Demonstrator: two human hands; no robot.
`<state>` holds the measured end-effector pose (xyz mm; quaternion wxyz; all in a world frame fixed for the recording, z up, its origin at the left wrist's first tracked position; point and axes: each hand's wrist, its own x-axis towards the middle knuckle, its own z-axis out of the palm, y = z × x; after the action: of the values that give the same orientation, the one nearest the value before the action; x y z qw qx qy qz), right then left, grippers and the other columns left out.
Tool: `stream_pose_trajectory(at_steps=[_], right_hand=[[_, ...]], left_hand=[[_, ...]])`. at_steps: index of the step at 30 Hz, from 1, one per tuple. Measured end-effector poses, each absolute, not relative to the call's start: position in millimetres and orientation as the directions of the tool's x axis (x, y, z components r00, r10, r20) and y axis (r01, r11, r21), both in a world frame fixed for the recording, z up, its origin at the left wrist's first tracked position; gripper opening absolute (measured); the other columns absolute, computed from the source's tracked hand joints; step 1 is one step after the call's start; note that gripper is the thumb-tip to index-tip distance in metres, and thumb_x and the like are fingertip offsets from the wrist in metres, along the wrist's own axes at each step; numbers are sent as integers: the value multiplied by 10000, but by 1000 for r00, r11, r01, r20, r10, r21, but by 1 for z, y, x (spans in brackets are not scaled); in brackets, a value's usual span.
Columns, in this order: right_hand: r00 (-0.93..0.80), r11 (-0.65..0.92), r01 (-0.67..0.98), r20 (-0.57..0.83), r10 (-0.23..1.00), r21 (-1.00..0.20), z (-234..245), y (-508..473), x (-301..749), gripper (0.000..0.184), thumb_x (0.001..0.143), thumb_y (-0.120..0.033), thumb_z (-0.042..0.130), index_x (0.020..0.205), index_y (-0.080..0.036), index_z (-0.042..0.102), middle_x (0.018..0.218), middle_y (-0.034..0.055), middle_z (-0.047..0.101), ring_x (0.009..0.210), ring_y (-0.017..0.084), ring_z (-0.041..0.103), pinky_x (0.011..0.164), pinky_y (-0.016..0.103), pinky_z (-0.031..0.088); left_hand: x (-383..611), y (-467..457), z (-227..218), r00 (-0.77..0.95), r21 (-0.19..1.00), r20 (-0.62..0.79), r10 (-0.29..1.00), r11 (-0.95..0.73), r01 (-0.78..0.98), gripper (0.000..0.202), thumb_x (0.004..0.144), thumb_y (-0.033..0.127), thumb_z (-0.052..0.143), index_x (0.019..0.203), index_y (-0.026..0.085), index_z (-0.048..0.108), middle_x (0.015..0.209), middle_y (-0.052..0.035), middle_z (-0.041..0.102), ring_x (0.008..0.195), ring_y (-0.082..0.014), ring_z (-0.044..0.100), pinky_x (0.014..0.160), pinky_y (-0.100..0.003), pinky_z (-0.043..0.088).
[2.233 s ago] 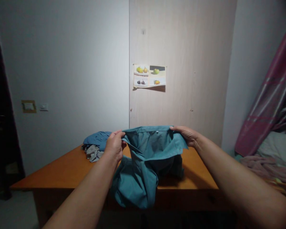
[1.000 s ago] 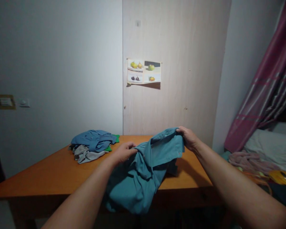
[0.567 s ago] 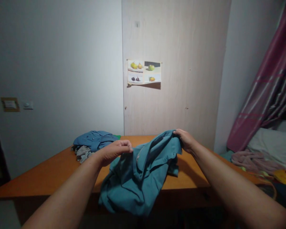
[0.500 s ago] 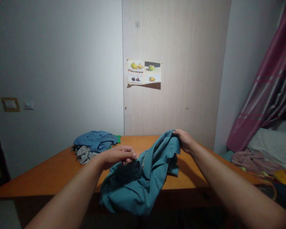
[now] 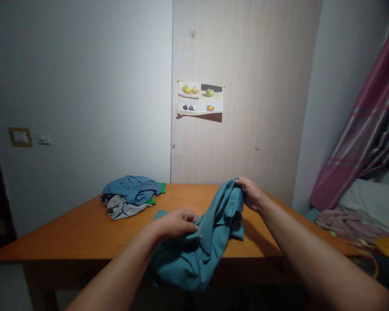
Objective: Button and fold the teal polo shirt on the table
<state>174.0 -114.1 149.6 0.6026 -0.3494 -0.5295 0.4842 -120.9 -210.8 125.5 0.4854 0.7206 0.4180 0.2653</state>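
A crumpled teal garment (image 5: 197,263) hangs in folds over the front edge of the wooden table; a seamed strip of cloth runs along it, and I cannot tell its cut. My right hand (image 5: 251,194) pinches its upper end, lifted above the tabletop. Lower and to the left, my left hand (image 5: 180,222) has its thumb and fingers closed on the cloth near the seamed strip. Part of the garment lies behind my left hand and wrist.
On the wooden table (image 5: 68,235), a pile of clothes (image 5: 132,190) in blue, green, grey and stripes sits back left. Fruit pictures (image 5: 201,100) hang on the panel behind. To the right are a pink curtain (image 5: 343,147) and a pinkish cloth (image 5: 346,222).
My left hand has moved right along the teal garment and closed on cloth nearer its middle. My right hand keeps its hold at the top. The view has shifted slightly.
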Motion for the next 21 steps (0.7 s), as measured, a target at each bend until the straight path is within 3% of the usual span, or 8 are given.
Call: stream_pose_trajectory(at_steps=[3,6,12,16,18,21], right_hand=[[-67,278,-106,286,956,-955,155,-122,184,148,718,-305,716,775,-199,630,687,-26,659,644,161,595,604,263,495],[-171,168,24,162,972,-985,163,-130,196,190,767,-356,734,796,-181,666,708,17,704,636,191,628,616,304,525],[-299,-130,-144,-82,951,-981,169,-126,190,287,874,-446,641,825,-164,663,725,99,738,645,242,690,718,390,582],[-91,-59,-308,-32,995,-950,160,-101,178,218,969,-341,487,850,-187,585,707,48,682,595,164,662,637,284,576],[16,0,-316,-5,1000,-949,151,-91,172,184,993,-301,434,871,-208,536,757,30,660,629,130,661,639,237,569],[74,29,-255,10,997,-966,133,-83,166,126,980,-320,498,911,-217,524,815,16,635,685,110,660,682,222,574]], left_hand=[[-141,-211,144,409,933,112,905,-237,269,194,681,332,747,722,158,673,584,18,557,509,-100,433,472,-204,291],[-165,-208,165,244,960,250,937,-273,66,233,716,373,746,731,170,631,561,42,486,482,-85,376,464,-198,267],[-174,-191,172,137,970,145,980,-168,173,257,721,373,749,698,163,603,486,44,466,419,-72,340,416,-182,220],[-166,-161,155,-94,985,100,991,-86,147,176,797,308,637,852,153,575,731,-58,653,544,-114,565,492,-194,400],[-165,-147,144,-179,983,107,978,-77,167,255,808,283,615,1020,166,532,896,-92,678,681,-141,648,579,-217,472],[-166,-135,127,-238,960,124,963,-56,273,354,822,304,598,1137,189,484,1014,-106,671,797,-161,675,642,-238,496]])
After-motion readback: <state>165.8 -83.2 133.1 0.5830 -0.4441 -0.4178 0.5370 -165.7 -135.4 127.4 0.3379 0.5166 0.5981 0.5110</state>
